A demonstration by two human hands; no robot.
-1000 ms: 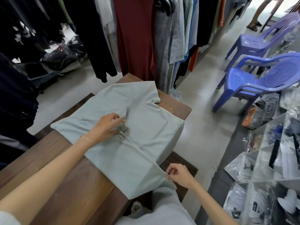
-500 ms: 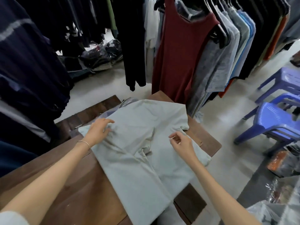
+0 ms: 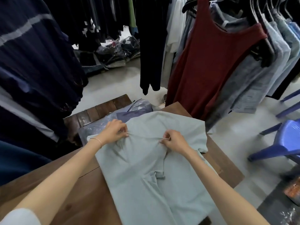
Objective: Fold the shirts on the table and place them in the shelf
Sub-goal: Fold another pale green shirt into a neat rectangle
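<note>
A pale grey-green shirt [image 3: 146, 176] lies spread on the brown wooden table [image 3: 78, 192], its near end hanging over the table's front edge. My left hand [image 3: 114, 131] pinches the cloth at the shirt's upper left. My right hand [image 3: 173, 141] pinches it about a hand's width to the right. The fabric between the two hands is pulled into a taut ridge. No shelf is in view.
A plastic-wrapped dark garment [image 3: 129, 111] lies under the shirt's far edge. Hanging clothes crowd the back, among them a dark red tank top [image 3: 209, 65] and navy garments [image 3: 32, 62] at left. Blue plastic chairs [image 3: 282, 140] stand at right, bagged goods [image 3: 113, 52] on the floor.
The view has swung left and up. My right hand moved from the shirt's near corner to its upper part, and both hands now pinch the cloth close together.
</note>
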